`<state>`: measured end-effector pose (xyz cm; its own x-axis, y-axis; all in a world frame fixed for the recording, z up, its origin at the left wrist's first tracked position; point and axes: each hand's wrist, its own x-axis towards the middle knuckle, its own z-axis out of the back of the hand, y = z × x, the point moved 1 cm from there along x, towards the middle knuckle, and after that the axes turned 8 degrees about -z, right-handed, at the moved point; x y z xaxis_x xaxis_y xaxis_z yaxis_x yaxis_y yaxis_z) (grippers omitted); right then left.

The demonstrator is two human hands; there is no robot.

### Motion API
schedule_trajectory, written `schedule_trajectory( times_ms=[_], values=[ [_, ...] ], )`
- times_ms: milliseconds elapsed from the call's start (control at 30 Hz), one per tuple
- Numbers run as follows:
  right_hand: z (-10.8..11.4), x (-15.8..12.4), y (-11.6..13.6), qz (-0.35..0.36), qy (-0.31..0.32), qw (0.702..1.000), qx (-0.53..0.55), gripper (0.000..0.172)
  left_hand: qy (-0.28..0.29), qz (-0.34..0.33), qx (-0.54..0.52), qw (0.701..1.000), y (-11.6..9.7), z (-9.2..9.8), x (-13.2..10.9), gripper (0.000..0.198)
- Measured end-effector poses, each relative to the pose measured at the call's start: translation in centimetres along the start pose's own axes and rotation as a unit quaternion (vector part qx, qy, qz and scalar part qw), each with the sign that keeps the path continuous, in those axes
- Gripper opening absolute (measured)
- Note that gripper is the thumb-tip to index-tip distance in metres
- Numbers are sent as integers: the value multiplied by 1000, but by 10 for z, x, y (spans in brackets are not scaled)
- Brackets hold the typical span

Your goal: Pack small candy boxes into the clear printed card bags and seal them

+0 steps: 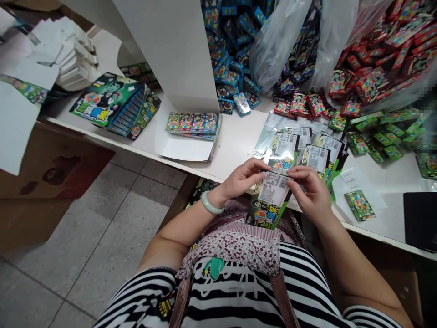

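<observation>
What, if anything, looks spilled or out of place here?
Some red boxes lie loose on the table in front of a plastic bag, as if spilled. One green box lies on a pale sheet, apart from the green pile. Either may be deliberate. The held packet looks undamaged.

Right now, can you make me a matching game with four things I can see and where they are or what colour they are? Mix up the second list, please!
Things:
1. Bangle
2. Frontmost printed packet
3. Striped shirt
4. Blue boxes

Places and colours:
A. Held by the fingers of the left hand and right hand
B. Heaped beside a plastic bag
C. Around the left wrist
D. Black and white

Right pairs: 1-C, 2-A, 3-D, 4-B.
</observation>
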<state>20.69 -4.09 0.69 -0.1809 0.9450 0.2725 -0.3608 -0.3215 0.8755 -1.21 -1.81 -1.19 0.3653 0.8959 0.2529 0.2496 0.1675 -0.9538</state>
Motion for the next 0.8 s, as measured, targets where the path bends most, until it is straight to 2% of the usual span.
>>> schedule_trajectory(
  times_ms=[100, 200, 300, 400, 500, 567, 633, 700, 800],
  values=[
    [-4, -2, 1, -20, -37, 999, 4, 12, -13, 19, 23, 999, -1, 1, 3, 27],
    [-11, -1, -2, -45, -58, 997, 4, 4, -18, 56, 34, 998, 1, 2, 8, 33],
    [-14, 2, -11, -82, -43, 995, 23, 8, -14, 109, 51, 993, 8, 3, 17, 37],
    [-2, 4, -22, -109, -5, 993, 37, 23, -39, 138, 63, 988, 18, 5, 34, 42],
    [36, -3, -35, -139, -42, 989, 25, 39, -122, 109, 86, 983, 31, 8, 53, 46],
    [73, -17, -48, -162, -114, 980, -15, 32, -161, 92, 122, 975, 40, 11, 64, 49],
    [113, -36, -66, -194, -190, 958, -88, 24, -141, 114, 165, 969, 49, 14, 70, 51],
    [148, -59, -85, -257, -248, 917, -178, 23, -88, 164, 201, 962, 56, 20, 71, 50],
    [178, -88, -108, -376, -246, 852, -270, 33, -29, 214, 266, 939, 57, 30, 72, 42]
  ],
)
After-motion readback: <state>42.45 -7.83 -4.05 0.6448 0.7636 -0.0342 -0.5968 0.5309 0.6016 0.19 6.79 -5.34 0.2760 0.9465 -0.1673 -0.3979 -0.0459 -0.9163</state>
